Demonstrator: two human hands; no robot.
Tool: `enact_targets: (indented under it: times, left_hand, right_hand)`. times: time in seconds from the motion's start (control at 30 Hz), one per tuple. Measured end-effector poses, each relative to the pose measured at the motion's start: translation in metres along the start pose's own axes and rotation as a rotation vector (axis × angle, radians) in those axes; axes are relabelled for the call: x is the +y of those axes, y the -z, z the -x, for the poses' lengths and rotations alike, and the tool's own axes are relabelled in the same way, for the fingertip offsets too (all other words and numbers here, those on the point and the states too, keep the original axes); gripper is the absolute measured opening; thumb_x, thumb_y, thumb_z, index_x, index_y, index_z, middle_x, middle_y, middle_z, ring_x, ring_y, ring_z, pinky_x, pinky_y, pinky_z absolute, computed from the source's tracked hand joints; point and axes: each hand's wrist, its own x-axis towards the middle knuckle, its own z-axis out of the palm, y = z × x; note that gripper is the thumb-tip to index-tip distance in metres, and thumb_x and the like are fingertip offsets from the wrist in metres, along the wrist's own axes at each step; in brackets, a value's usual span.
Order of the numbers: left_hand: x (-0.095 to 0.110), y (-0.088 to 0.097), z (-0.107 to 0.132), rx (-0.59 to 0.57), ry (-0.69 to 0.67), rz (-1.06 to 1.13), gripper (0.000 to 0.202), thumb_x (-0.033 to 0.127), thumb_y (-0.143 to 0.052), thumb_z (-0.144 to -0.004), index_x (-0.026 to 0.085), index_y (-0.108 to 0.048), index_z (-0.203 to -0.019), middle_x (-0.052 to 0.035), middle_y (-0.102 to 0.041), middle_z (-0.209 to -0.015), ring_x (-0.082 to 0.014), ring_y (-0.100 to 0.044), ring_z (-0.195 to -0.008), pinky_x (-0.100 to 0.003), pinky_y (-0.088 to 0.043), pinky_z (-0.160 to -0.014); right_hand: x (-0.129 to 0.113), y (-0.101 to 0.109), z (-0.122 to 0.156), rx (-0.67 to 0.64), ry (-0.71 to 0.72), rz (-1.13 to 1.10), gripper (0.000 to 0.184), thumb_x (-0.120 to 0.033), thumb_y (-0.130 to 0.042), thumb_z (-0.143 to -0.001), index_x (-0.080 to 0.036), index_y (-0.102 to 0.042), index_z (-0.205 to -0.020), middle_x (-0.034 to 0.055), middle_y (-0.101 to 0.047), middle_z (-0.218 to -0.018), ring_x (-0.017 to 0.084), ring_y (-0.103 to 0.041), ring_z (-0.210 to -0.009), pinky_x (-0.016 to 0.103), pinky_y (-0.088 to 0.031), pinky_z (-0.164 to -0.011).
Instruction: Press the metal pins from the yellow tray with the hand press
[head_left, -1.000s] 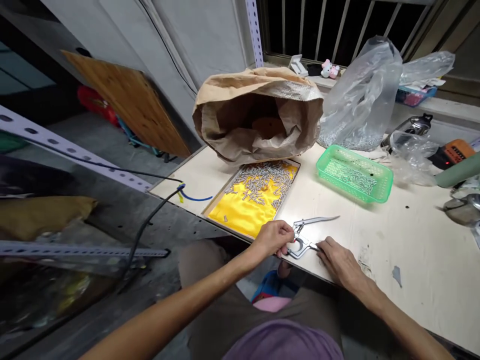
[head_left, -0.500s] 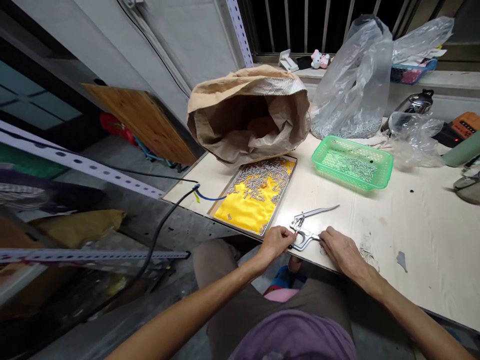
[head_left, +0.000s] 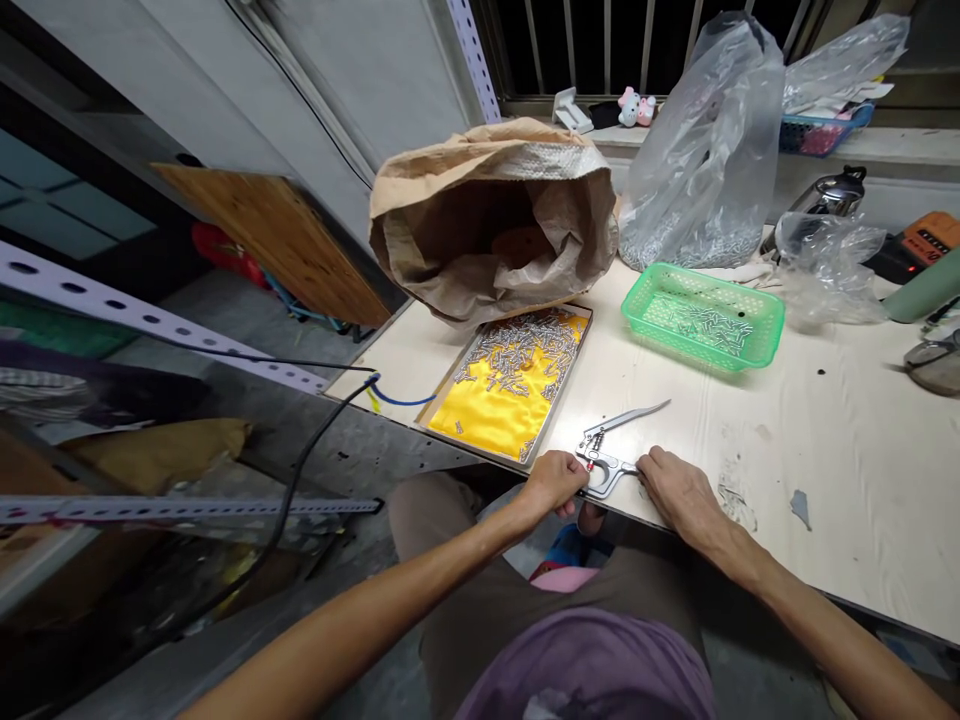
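A silver plier-like hand tool (head_left: 613, 471) with a coil spring lies at the table's front edge, its long upper lever raised and pointing right. My right hand (head_left: 681, 495) has its fingers closed on the end of the tool's lower handle. At the tool's left end, my left hand (head_left: 552, 482) is pinched close to the jaw. A tiny red part (head_left: 590, 466) shows by the left fingertips; whatever they hold is hidden. Left of the tool, a shallow tray (head_left: 551, 411) lined with yellow cloth (head_left: 480, 425) bears many small metal pins (head_left: 517, 350).
A green plastic basket (head_left: 778, 335) holds more small metal pieces. Behind stand an open brown paper sack (head_left: 420, 215) and a clear plastic bag (head_left: 705, 160) with metal pieces at its bottom. A black cable (head_left: 307, 450) hangs at the table's left edge.
The view has shifted slightly. Both hands stay at the tool in nearly the same pose, and the lever remains raised.
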Motion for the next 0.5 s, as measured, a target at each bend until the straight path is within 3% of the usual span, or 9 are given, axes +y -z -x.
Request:
enact_targets:
  times: [0.1,0.17,0.3,0.4,0.5]
  left_hand:
    - [0.000,0.001,-0.003,-0.037,0.033,0.027,0.011,0.013,-0.051,-0.075,0.014,-0.055,-0.065,0.0083,-0.043,-0.035,-0.0084,-0.048,-0.031,-0.014,-0.036,-0.036]
    - [-0.001,0.002,-0.005,-0.063,0.030,0.048,0.012,0.012,-0.052,-0.075,0.014,-0.054,-0.063,0.0084,-0.043,-0.035,-0.0081,-0.048,-0.031,-0.014,-0.036,-0.035]
    - [-0.005,0.001,-0.007,-0.078,0.020,0.069,0.013,0.015,-0.052,-0.076,0.014,-0.055,-0.063,0.0079,-0.045,-0.036,-0.0083,-0.047,-0.030,-0.015,-0.036,-0.035]
    - [-0.006,0.000,-0.007,-0.066,0.027,0.080,0.015,0.015,-0.052,-0.077,0.014,-0.056,-0.063,0.0076,-0.045,-0.035,-0.0084,-0.048,-0.030,-0.015,-0.035,-0.035]
    - [-0.003,-0.001,-0.005,-0.049,0.037,0.077,0.015,0.013,-0.052,-0.076,0.014,-0.055,-0.061,0.0081,-0.043,-0.033,-0.0079,-0.048,-0.030,-0.014,-0.035,-0.035]
  right_hand:
    - [0.007,0.007,-0.003,-0.005,0.016,-0.031,0.014,-0.022,-0.043,-0.091,-0.020,-0.057,-0.089,0.0064,-0.059,-0.091,0.018,-0.054,-0.080,0.029,-0.039,-0.063]
    - [0.019,0.012,-0.009,0.042,0.055,-0.042,0.018,-0.036,-0.053,-0.087,-0.020,-0.059,-0.095,0.0109,-0.058,-0.109,0.023,-0.054,-0.094,0.033,-0.043,-0.074]
    - [0.048,0.018,-0.026,0.054,0.125,0.025,0.080,-0.066,-0.062,-0.068,-0.017,-0.046,-0.129,0.0194,-0.041,-0.138,0.038,-0.037,-0.125,0.049,-0.038,-0.093]
    - [0.059,0.021,-0.035,-0.042,0.162,0.047,0.099,-0.070,-0.066,-0.060,-0.013,-0.038,-0.136,0.0211,-0.043,-0.137,0.039,-0.038,-0.125,0.050,-0.036,-0.096]
    - [0.055,0.024,-0.037,-0.034,0.171,0.058,0.094,-0.063,-0.069,-0.061,-0.010,-0.040,-0.134,0.0197,-0.053,-0.123,0.035,-0.048,-0.112,0.047,-0.038,-0.094]
